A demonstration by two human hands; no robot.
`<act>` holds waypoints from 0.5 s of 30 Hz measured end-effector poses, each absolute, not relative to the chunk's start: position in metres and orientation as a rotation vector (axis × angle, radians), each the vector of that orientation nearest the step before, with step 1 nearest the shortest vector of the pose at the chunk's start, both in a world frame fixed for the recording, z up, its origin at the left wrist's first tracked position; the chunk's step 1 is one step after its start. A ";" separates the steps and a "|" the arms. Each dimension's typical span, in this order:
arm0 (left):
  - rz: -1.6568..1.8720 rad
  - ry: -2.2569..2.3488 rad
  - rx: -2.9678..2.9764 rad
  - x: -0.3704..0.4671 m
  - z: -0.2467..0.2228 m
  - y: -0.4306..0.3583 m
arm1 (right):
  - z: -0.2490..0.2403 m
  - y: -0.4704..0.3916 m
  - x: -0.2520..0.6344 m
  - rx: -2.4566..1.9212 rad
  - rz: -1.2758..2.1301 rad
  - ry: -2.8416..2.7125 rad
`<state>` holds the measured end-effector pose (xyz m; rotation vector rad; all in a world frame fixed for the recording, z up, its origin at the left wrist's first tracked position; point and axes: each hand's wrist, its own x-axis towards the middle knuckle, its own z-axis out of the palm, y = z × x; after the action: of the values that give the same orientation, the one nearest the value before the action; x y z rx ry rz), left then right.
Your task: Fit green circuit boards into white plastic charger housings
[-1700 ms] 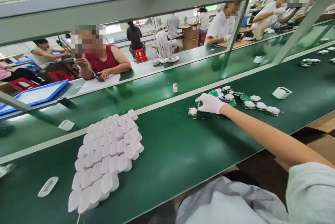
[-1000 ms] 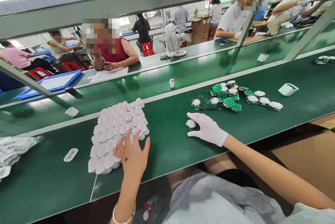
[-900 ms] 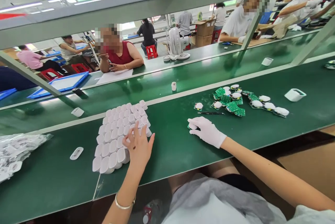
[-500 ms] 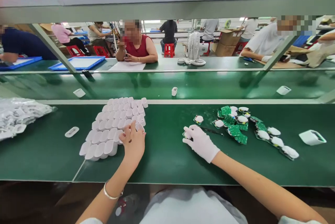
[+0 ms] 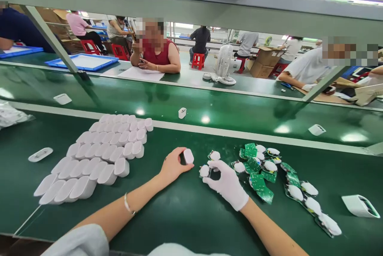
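Note:
My bare left hand [image 5: 174,168] pinches a white plastic housing [image 5: 188,156] between thumb and fingers, just above the table. Facing it, my white-gloved right hand [image 5: 226,182] has its thumb and fingers closed at the edges of a small circuit board [image 5: 204,171] with a rounded white part on top. A similar circuit board [image 5: 214,155] lies just beyond the glove. To the left, rows of white housings [image 5: 98,154] stand close together on the green table. A pile of green circuit boards [image 5: 260,186] spreads out to the right of the glove.
A white oval piece [image 5: 40,154] and a clear plastic bag [image 5: 12,115] lie at far left. One open-ended white housing [image 5: 360,206] sits at far right. More white pieces rest on the green belt [image 5: 227,118]. Beyond it stand a fan [image 5: 224,64] and seated co-workers.
My left hand has moved right from the housing rows, now carrying one housing. My right hand has stayed with the circuit board, its fingers now more visible. The view has tilted and shifted.

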<state>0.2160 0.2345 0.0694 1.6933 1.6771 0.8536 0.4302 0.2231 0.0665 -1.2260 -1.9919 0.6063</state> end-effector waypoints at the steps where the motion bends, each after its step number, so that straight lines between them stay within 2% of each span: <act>1: 0.864 1.614 1.731 0.214 0.068 0.234 | 0.069 0.223 0.432 -1.172 0.653 -1.958; 10: 1.072 1.283 1.881 0.205 0.063 0.224 | 0.073 0.210 0.421 -0.907 0.970 -1.538; 15: 0.886 0.895 2.126 0.205 0.059 0.209 | 0.073 0.194 0.410 -0.908 0.921 -1.436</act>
<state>0.2050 0.2092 0.0588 2.1264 0.8955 0.8862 0.4100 0.1938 0.0734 -0.9080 -1.4364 0.9211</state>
